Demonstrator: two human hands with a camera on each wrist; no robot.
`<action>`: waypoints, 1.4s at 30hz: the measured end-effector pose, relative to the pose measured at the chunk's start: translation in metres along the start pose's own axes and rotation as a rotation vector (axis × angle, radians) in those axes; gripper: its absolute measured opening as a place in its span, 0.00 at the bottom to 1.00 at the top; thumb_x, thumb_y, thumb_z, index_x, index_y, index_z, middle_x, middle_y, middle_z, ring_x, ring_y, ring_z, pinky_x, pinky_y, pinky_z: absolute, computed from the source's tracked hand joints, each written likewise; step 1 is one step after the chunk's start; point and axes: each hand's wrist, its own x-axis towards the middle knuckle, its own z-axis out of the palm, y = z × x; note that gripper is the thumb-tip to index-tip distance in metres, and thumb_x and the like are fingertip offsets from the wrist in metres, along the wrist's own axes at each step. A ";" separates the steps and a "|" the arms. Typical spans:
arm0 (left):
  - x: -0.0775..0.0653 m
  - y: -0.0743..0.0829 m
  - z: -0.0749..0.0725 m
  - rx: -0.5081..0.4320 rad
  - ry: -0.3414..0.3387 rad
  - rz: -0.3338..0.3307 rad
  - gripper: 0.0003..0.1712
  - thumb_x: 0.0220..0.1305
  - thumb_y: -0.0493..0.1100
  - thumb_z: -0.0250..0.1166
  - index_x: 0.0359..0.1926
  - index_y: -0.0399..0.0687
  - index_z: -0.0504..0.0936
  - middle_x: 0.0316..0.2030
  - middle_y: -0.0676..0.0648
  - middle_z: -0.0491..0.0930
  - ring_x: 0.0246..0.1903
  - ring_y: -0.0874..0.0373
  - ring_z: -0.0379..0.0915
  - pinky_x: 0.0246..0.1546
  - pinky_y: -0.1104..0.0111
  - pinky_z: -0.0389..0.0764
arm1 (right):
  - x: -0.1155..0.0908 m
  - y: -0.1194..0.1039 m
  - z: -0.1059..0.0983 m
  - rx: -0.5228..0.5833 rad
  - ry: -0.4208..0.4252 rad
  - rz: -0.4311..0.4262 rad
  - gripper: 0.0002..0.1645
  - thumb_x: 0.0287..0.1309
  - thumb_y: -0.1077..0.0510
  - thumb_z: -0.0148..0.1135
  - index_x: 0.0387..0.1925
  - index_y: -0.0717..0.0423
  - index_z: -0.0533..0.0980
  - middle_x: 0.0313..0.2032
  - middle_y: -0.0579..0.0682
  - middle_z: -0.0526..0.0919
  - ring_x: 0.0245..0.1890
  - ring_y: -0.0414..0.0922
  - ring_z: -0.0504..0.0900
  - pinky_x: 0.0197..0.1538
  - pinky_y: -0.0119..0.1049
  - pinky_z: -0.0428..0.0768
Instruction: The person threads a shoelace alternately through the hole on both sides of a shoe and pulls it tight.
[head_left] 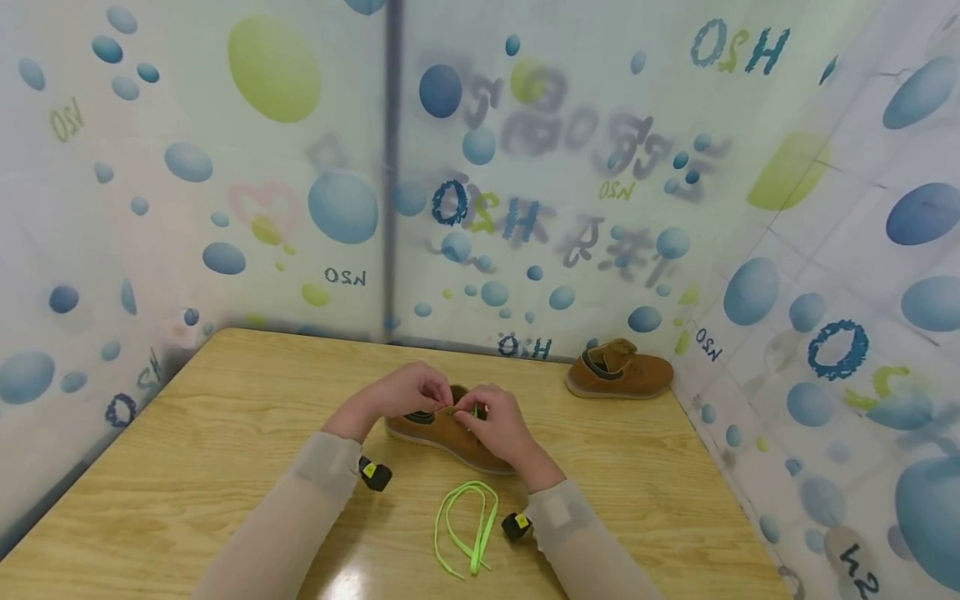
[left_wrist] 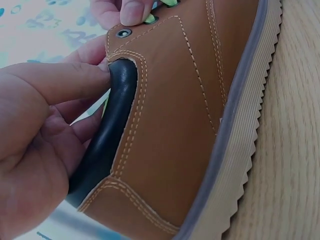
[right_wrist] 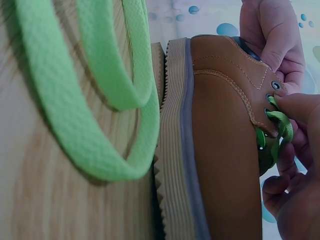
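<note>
- one brown shoe (head_left: 442, 437), sole down on the table near its middle, heel to my left, toe angled to my right and towards me.
- one green lace (right_wrist: 283, 126) in the shoe, showing in the two eyelets below the top one; best drawn flat, untwisted and even before moving up.
- one top eyelet (left_wrist: 123, 33) on the near flap, bare; by my judgement the next hole to fill, tip squared to the metal ring and guided by touch.
- one left hand (head_left: 405, 392), thumb and fingers pinched on the shoe's edge by the dark collar (left_wrist: 117, 100), fingers reaching inside; a steady hold here should keep the flap from folding.
- one right hand (head_left: 498, 423), close beside the left, thumb pressed to the eyelet edge, fingers behind; whether the lace is caught under it, i cannot tell. a pinch close to the tip would stop fraying or buckling.
- one loose lace (right_wrist: 95, 156), green, looped on the table between my wrists; sleeves best kept off it.
- one second shoe (head_left: 637, 377), brown, well apart at the far right; no lace seen in it.
- one table (head_left: 240, 433), wood-grained, bearing all the above.
</note>
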 end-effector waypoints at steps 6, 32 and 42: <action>0.000 0.000 -0.001 0.016 0.006 -0.011 0.13 0.69 0.27 0.66 0.41 0.48 0.90 0.39 0.51 0.89 0.40 0.60 0.84 0.45 0.67 0.86 | 0.000 0.001 0.000 0.008 -0.002 -0.007 0.01 0.65 0.58 0.74 0.35 0.50 0.89 0.34 0.43 0.89 0.33 0.43 0.77 0.38 0.30 0.75; -0.002 0.006 -0.001 0.022 -0.025 -0.020 0.14 0.69 0.25 0.63 0.39 0.48 0.88 0.37 0.52 0.87 0.37 0.60 0.81 0.42 0.68 0.83 | 0.000 0.005 -0.001 0.033 0.000 -0.037 0.05 0.65 0.55 0.75 0.37 0.51 0.90 0.33 0.43 0.89 0.34 0.43 0.79 0.37 0.36 0.79; -0.002 0.007 0.000 -0.038 -0.039 -0.021 0.15 0.68 0.23 0.62 0.41 0.45 0.88 0.38 0.50 0.87 0.38 0.60 0.82 0.41 0.69 0.84 | 0.000 0.002 -0.001 0.024 0.002 -0.039 0.06 0.65 0.54 0.75 0.37 0.52 0.90 0.34 0.43 0.90 0.33 0.42 0.77 0.37 0.31 0.76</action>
